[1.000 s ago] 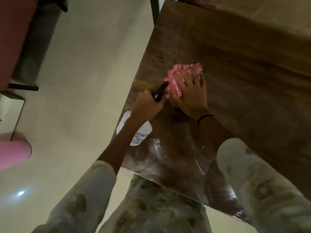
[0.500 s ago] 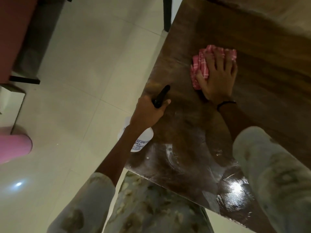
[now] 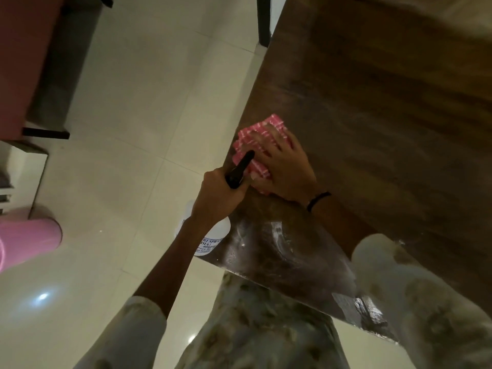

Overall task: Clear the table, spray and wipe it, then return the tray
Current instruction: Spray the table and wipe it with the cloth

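Left hand (image 3: 218, 195) grips bottle (image 3: 213, 235); glossy wood table (image 3: 372, 129).

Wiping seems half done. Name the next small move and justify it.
Probably sweep the pink checked cloth under the right hand toward the near corner of the wooden table, where whitish smears remain; the left hand just holds the spray bottle.

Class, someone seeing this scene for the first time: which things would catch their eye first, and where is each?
The pink checked cloth stands out, pressed flat under the right hand near the left edge of the dark wooden table. Beside it the left hand grips a white spray bottle by its black trigger. A pink bin sits on the pale floor, far left.
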`<state>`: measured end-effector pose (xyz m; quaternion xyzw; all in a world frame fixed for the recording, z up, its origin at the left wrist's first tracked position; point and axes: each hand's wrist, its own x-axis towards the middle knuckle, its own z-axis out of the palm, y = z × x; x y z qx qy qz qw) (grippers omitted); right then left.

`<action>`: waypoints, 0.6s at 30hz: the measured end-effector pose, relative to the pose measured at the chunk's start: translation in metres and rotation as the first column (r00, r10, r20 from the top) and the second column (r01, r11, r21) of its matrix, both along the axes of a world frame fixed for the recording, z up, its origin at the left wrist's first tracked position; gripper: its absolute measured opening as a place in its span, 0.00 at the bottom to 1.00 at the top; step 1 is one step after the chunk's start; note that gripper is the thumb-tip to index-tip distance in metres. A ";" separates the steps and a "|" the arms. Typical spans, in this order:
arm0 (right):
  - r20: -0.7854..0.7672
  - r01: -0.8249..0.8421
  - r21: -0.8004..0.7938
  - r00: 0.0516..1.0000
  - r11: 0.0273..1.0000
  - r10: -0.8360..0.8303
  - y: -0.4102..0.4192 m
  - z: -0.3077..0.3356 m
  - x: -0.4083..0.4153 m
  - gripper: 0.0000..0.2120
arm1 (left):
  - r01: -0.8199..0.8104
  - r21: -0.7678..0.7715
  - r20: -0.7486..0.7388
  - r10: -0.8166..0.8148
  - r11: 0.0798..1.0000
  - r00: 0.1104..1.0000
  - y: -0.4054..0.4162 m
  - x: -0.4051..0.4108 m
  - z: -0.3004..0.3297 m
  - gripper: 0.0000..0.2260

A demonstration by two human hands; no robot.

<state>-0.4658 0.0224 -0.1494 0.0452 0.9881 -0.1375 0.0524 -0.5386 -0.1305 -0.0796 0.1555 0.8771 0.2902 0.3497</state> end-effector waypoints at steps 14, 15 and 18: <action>0.136 0.490 0.063 0.859 0.869 -0.494 -0.037 0.008 0.052 0.34 | 0.016 0.055 -0.044 -0.013 0.998 0.999 -0.038 0.031 0.003 0.15; 0.132 0.420 0.050 0.897 0.906 -0.422 -0.050 0.008 0.057 0.33 | 0.019 0.057 -0.037 -0.017 0.998 0.999 -0.042 0.035 0.005 0.13; 0.122 0.164 0.023 0.979 0.986 -0.166 -0.052 0.005 0.080 0.32 | 0.041 0.056 -0.015 -0.040 0.998 0.999 -0.052 0.050 0.006 0.13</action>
